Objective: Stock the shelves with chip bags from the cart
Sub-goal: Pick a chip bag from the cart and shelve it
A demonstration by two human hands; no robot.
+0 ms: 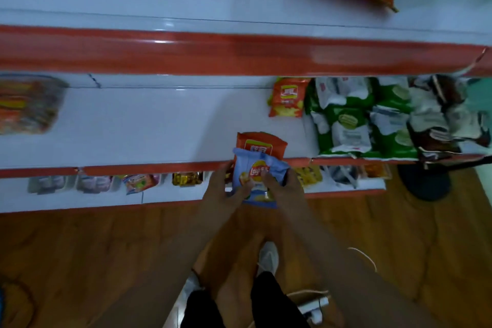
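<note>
Both hands, left hand (222, 189) and right hand (279, 189), pinching blue chip bag (257, 172) above white shelf (159, 128), wooden floor (80, 261).

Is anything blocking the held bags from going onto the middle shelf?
Nothing visible does. Both hands, left hand and right hand, hold a blue chip bag with an orange chip bag behind it at the middle shelf edge. The white surface just beyond is bare; another orange bag and green bags lie off to the right.
</note>
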